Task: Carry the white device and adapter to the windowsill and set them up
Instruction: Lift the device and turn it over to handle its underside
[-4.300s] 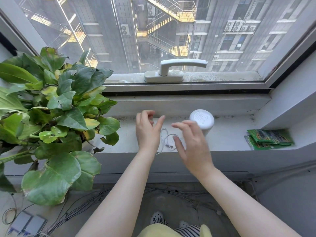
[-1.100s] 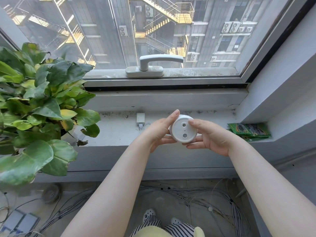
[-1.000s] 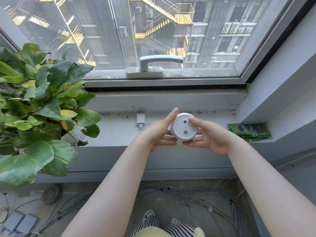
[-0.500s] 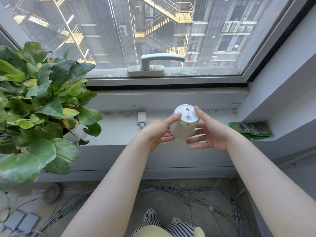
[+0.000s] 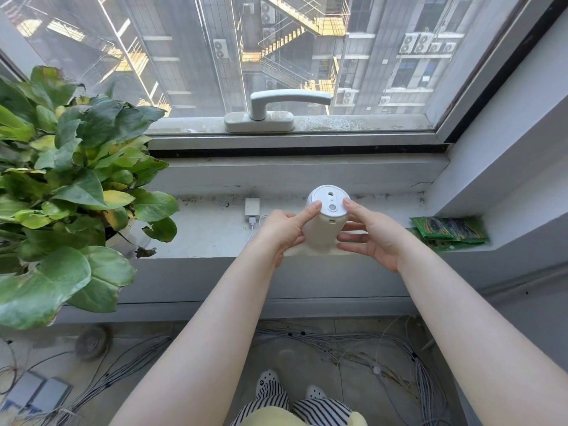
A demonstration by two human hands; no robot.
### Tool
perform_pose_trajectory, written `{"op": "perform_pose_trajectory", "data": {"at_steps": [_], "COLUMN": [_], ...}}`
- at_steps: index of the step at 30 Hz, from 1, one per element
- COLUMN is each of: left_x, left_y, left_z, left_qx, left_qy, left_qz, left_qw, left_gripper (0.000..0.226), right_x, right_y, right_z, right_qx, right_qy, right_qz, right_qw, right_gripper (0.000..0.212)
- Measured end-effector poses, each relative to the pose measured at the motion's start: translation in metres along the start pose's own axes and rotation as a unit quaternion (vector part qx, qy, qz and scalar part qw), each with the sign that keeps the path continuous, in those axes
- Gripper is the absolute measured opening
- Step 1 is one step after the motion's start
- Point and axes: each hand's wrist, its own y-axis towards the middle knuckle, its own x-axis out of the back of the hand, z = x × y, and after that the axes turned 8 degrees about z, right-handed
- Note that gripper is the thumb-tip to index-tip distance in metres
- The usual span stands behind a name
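Note:
The white device (image 5: 323, 224), a small cylinder, is held between both hands just above the windowsill (image 5: 212, 238). Its flat end with two small holes faces up and toward the window, and a small port shows on its side. My left hand (image 5: 284, 230) grips its left side with the forefinger on the flat end. My right hand (image 5: 370, 233) grips its right side. The white adapter (image 5: 252, 207) lies flat on the sill left of the device, with a white cable (image 5: 254, 230) plugged into it and running under my left hand.
A large leafy pot plant (image 5: 70, 186) fills the sill's left end. Green packets (image 5: 448, 230) lie at the right end by the wall. A window handle (image 5: 273, 112) sits on the frame behind. Cables cover the floor (image 5: 307, 361) below.
The device has tilted from flat end facing me to flat end pointing upward, and it has moved slightly toward the window. Earlier both hands were at the cable on the sill.

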Motion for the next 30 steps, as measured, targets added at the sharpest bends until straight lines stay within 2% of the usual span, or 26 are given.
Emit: {"op": "perform_pose_trajectory", "data": {"at_steps": [2, 5, 9, 15, 20, 24, 30], "left_x": [-0.001, -0.003, -0.004, -0.004, -0.004, -0.004, -0.007], "left_y": [0.002, 0.001, 0.002, 0.003, 0.003, 0.003, 0.001], "left_z": [0.001, 0.002, 0.004, 0.004, 0.004, 0.005, 0.007], "left_qx": [-0.002, 0.0, -0.008, -0.008, -0.008, -0.01, -0.027], "left_qy": [-0.002, -0.008, -0.023, -0.028, -0.032, -0.031, -0.026], "left_qz": [-0.004, -0.006, -0.008, -0.014, -0.014, -0.027, -0.042], "left_qw": [1.0, 1.0, 1.0, 0.999, 0.999, 0.999, 0.998], "left_gripper": [0.058, 0.035, 0.028, 0.028, 0.028, 0.031, 0.041], "right_x": [0.001, 0.005, 0.007, 0.007, 0.007, 0.006, 0.006], "right_y": [0.003, 0.007, 0.01, 0.012, 0.012, 0.01, 0.011], "right_z": [-0.001, -0.004, -0.006, -0.004, -0.004, -0.004, -0.004], "right_qx": [0.0, 0.0, 0.003, 0.013, 0.014, 0.015, 0.011], "right_qy": [-0.003, -0.014, -0.014, -0.007, -0.012, -0.024, -0.032], "right_qz": [-0.007, -0.014, -0.005, -0.002, -0.004, -0.011, -0.017], "right_qw": [1.0, 1.0, 1.0, 1.0, 1.0, 1.0, 0.999], "right_gripper": [0.031, 0.038, 0.043, 0.035, 0.04, 0.034, 0.042]}}
